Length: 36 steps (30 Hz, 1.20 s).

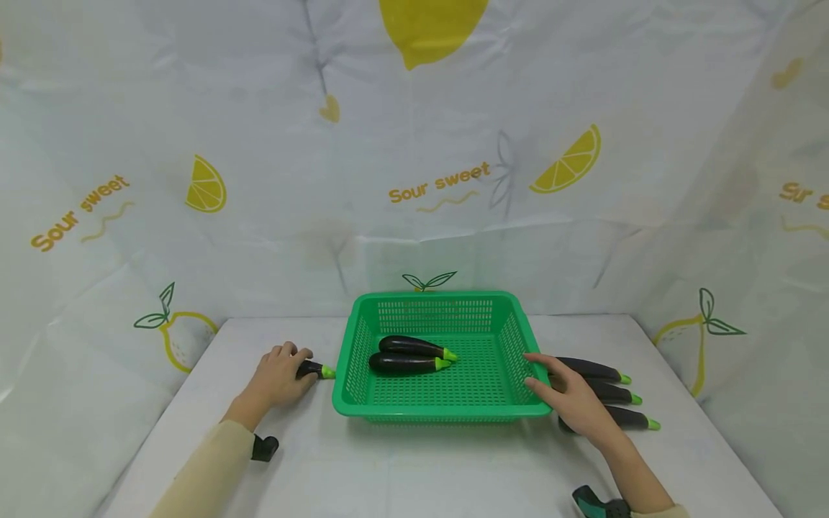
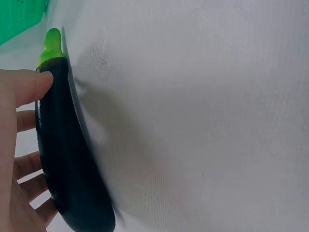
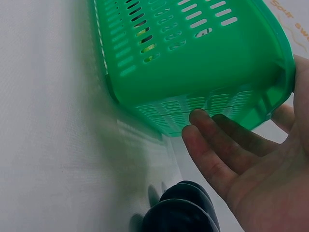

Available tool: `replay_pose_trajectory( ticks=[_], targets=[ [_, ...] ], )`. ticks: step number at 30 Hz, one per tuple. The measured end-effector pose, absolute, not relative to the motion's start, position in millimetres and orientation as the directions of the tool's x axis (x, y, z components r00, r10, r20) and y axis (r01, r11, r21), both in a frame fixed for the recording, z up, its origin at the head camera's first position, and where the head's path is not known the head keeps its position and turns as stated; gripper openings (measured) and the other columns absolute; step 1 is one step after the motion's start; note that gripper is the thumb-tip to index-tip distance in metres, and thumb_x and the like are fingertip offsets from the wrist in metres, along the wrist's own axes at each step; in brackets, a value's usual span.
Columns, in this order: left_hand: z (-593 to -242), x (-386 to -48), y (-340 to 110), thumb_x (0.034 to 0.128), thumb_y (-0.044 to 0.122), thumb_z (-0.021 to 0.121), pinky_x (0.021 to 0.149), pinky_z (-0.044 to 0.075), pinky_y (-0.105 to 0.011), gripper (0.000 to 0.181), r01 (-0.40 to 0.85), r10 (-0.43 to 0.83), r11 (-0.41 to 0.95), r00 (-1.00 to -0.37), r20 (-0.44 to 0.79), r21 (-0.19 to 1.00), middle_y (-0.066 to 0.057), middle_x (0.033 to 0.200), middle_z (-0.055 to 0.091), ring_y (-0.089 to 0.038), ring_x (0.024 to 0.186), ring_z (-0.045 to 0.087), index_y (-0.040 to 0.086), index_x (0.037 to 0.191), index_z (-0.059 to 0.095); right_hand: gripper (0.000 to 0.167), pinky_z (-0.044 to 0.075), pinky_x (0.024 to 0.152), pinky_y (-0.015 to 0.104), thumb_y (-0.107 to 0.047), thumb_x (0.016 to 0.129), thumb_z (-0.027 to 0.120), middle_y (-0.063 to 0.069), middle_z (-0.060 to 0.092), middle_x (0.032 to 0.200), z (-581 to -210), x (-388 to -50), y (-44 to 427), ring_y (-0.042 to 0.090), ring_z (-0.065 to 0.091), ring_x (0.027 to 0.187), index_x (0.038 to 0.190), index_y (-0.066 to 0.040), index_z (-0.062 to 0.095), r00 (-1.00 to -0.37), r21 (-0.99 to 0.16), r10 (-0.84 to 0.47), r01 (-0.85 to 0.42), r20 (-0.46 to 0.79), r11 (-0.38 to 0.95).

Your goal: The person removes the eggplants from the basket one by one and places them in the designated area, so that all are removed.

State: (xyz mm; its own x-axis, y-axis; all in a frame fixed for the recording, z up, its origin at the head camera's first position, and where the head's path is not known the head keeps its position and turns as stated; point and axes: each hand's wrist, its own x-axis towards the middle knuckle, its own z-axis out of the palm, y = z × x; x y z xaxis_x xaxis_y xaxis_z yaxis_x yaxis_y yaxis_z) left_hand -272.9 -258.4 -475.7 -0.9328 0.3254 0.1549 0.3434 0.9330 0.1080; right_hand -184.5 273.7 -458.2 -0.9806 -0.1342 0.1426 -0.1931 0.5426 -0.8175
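Observation:
On the left of the table my left hand [image 1: 278,374] grips an eggplant [image 2: 72,145] that has a bright green stem end. In the left wrist view the thumb presses near the stem and the other fingers lie along the far side. A green plastic basket [image 1: 447,411] with slotted walls stands mid-table. Inside it, side by side, lie two dark eggplants [image 1: 404,362]. My right hand [image 1: 573,399] holds the basket's right rim, with several fingers [image 3: 212,154] below the rim on the outside of the wall.
Right of the basket, partly behind the right hand, three eggplants [image 1: 631,418] lie in a row with stems pointing right. A white sheet [image 1: 291,216] printed with lemons hangs behind the white table [image 1: 401,467].

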Motion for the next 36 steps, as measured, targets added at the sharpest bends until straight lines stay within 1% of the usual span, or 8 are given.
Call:
replay_pose_trajectory(
  ticks=[7, 16, 24, 30, 33, 36],
  targets=[
    [-472.4, -272.3, -252.2, 0.0964, 0.032, 0.067, 0.097, 0.042, -0.064, 0.039, 0.332, 0.313, 0.934, -0.939, 0.145, 0.133, -0.02, 0.121, 0.057, -0.045, 0.116, 0.054, 0.007, 0.126, 0.063, 0.053, 0.044, 0.1, 0.064, -0.032, 0.104, 0.061, 0.029, 0.038, 0.155, -458.9, -184.2, 273.2, 0.053, 0.047, 0.133, 0.15, -0.009, 0.047, -0.981, -0.818, -0.133, -0.192, 0.142, 0.543],
    [-459.5, -270.6, -242.1, 0.0987, 0.026, 0.064, 0.092, 0.046, -0.06, 0.032, 0.313, 0.284, 0.927, -0.946, 0.159, 0.208, -0.018, 0.119, 0.06, -0.041, 0.111, 0.057, 0.004, 0.122, 0.064, 0.056, 0.041, 0.104, 0.065, -0.035, 0.104, 0.061, 0.029, 0.036, 0.156, -458.0, -184.0, 272.8, 0.053, 0.041, 0.138, 0.15, -0.007, 0.047, -0.979, -0.822, -0.144, -0.197, 0.141, 0.535],
    [-439.5, -267.8, -227.1, 0.1, 0.021, 0.06, 0.082, 0.052, -0.052, 0.026, 0.293, 0.241, 0.911, -0.949, 0.202, 0.292, -0.018, 0.114, 0.064, -0.034, 0.099, 0.061, 0.001, 0.115, 0.068, 0.054, 0.044, 0.102, 0.063, -0.032, 0.104, 0.061, 0.029, 0.037, 0.155, -454.0, -182.2, 271.9, 0.052, 0.044, 0.135, 0.15, -0.008, 0.047, -0.979, -0.815, -0.147, -0.2, 0.142, 0.544],
    [-422.6, -260.4, -213.7, 0.1027, 0.022, 0.057, 0.079, 0.054, -0.049, 0.026, 0.317, 0.239, 0.881, -0.938, 0.25, 0.35, -0.016, 0.11, 0.066, -0.03, 0.095, 0.063, 0.001, 0.112, 0.068, 0.053, 0.046, 0.1, 0.061, -0.031, 0.104, 0.061, 0.029, 0.037, 0.155, -455.3, -182.5, 271.8, 0.052, 0.046, 0.134, 0.15, -0.008, 0.047, -0.978, -0.816, -0.152, -0.205, 0.144, 0.541],
    [-412.8, -254.4, -203.6, 0.1024, 0.022, 0.058, 0.078, 0.055, -0.049, 0.025, 0.349, 0.256, 0.869, -0.923, 0.286, 0.35, -0.014, 0.107, 0.066, -0.031, 0.094, 0.064, 0.001, 0.11, 0.069, 0.053, 0.045, 0.1, 0.061, -0.031, 0.104, 0.061, 0.029, 0.037, 0.155, -456.7, -183.4, 272.3, 0.051, 0.047, 0.134, 0.15, -0.008, 0.047, -0.979, -0.817, -0.146, -0.202, 0.145, 0.54],
    [-404.3, -249.7, -193.7, 0.1019, 0.021, 0.059, 0.08, 0.055, -0.049, 0.025, 0.378, 0.272, 0.862, -0.907, 0.32, 0.338, -0.013, 0.108, 0.066, -0.032, 0.097, 0.064, 0.0, 0.112, 0.068, 0.053, 0.046, 0.099, 0.061, -0.03, 0.104, 0.062, 0.028, 0.037, 0.155, -457.3, -184.4, 272.7, 0.051, 0.048, 0.133, 0.149, -0.008, 0.047, -0.979, -0.819, -0.142, -0.201, 0.148, 0.538]
  ],
)
